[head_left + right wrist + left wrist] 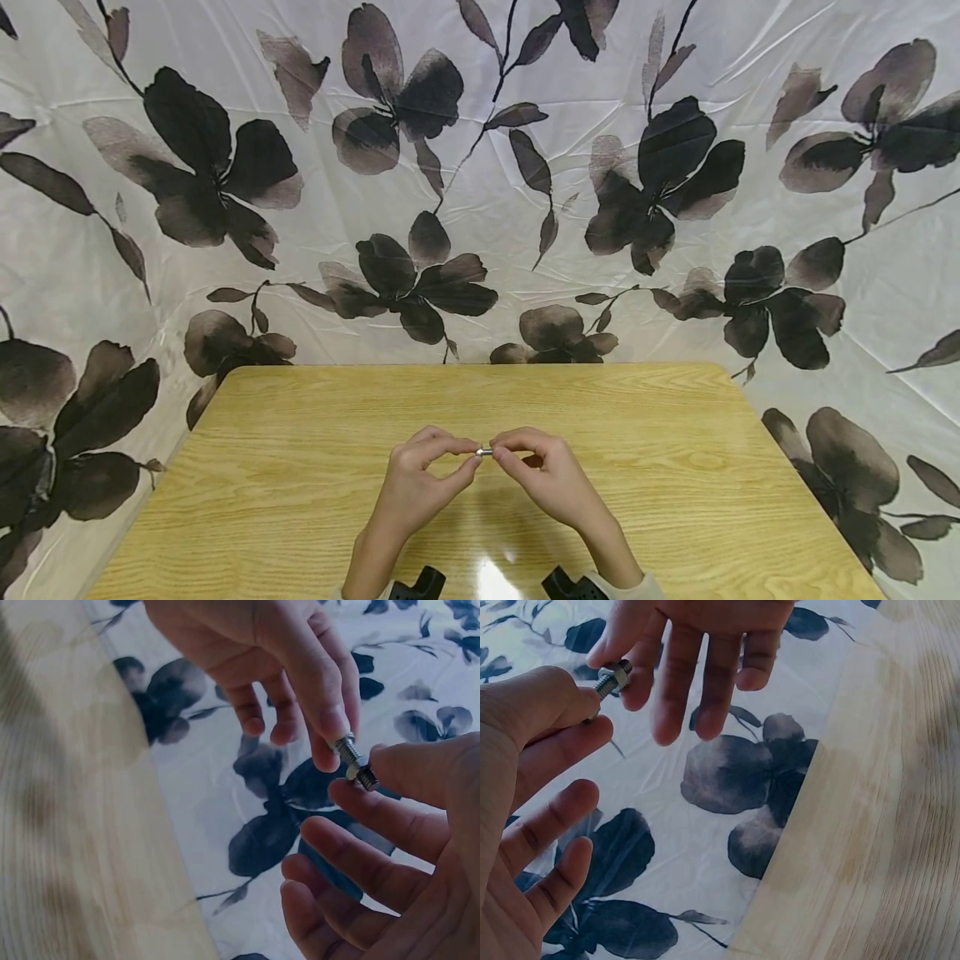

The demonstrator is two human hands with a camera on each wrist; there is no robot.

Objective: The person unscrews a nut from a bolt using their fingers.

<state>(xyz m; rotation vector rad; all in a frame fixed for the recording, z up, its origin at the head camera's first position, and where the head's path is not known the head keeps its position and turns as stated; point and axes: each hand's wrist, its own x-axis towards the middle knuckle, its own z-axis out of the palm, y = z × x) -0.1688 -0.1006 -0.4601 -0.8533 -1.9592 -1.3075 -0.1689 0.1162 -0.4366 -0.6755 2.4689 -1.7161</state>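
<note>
A small silver bolt [486,452] is held up over the table between the two hands. My left hand [420,475] pinches its head end between thumb and index finger; the other left fingers spread loosely in the left wrist view. A hex nut [355,769] sits around the threaded shank, with a short length of thread sticking out past it. My right hand [553,477] has thumb and index fingertip on either side of this nut, pinching it. Its remaining fingers extend loosely apart in the right wrist view. The bolt's head is mostly hidden by the left fingertips.
Beneath the hands lies a light wooden table [300,500] with rounded far corners. A white cloth [517,208] with dark flowers hangs behind and around it. Black wrist devices [420,583] show at the bottom of the head view.
</note>
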